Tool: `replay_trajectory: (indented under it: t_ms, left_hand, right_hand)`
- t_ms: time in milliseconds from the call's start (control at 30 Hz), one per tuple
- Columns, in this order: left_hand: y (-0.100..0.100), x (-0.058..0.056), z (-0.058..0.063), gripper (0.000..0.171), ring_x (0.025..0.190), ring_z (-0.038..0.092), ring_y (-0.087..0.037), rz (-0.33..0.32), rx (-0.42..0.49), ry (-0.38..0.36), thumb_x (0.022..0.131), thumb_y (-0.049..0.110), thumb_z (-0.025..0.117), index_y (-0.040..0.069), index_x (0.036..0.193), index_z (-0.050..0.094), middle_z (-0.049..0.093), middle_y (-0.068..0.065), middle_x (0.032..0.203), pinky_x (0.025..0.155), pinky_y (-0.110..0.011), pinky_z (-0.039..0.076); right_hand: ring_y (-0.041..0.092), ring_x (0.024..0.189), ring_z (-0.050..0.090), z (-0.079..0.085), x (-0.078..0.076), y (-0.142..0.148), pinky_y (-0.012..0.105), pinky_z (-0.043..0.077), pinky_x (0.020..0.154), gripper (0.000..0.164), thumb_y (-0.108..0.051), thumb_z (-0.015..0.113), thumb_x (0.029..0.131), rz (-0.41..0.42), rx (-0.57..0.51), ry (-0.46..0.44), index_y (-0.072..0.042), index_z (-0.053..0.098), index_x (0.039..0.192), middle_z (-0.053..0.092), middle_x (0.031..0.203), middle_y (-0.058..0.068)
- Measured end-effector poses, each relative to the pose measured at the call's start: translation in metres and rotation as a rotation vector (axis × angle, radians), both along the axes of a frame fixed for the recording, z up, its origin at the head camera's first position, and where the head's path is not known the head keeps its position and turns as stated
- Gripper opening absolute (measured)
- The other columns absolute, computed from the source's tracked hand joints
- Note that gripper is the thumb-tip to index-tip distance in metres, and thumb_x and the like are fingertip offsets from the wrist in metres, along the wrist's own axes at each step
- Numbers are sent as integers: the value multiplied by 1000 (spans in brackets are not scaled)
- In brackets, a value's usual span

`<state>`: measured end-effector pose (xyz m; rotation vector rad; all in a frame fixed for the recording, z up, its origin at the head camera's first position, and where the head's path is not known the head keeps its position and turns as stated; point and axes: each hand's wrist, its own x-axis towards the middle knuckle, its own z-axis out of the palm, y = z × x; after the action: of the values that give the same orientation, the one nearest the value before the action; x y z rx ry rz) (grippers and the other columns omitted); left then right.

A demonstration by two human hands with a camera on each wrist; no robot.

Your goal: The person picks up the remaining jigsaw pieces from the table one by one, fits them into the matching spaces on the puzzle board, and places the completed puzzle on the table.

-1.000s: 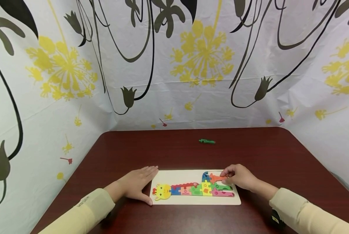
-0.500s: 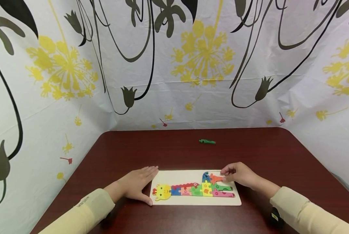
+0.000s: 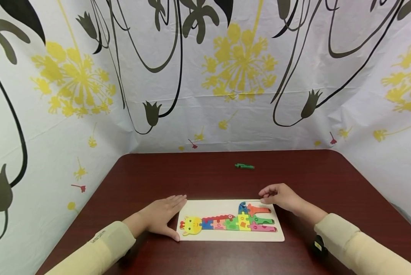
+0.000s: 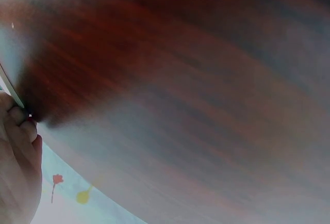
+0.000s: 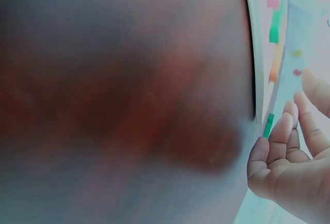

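Note:
A giraffe jigsaw puzzle board, cream with colourful numbered pieces, lies flat on the table. Its yellow head piece is at the left. Three leg pieces, orange, green and pink, point right. My left hand rests at the board's left edge, fingers straight and thumb at the lower corner. Over the upper right corner hovers my right hand, fingers loosely bent, thumb apart from them, holding nothing. In the right wrist view, that hand is beside the board's edge.
A small green puzzle piece lies alone near the back of the dark red-brown table. A white cloth with a floral print hangs behind the table and along its sides.
My right hand has let go of the orange leg piece and moved up and away from it, towards the board's far edge. The left hand has stayed in place.

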<state>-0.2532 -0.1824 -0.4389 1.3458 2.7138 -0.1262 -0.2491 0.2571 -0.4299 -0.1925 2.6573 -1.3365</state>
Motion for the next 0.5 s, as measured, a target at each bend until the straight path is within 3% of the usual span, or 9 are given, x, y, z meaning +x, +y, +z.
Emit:
replay_trajectory:
  t_ms: [500]
  left_hand:
    - [1, -1, -1, 118, 146, 18, -21, 20, -1, -20, 74, 89, 38, 6, 155, 20, 19, -8, 160, 115, -38, 21]
  right_hand:
    - [25, 94, 56, 7, -50, 11, 40, 48, 80, 42, -28, 71, 90, -75, -39, 72, 1, 64, 120, 62, 106, 10]
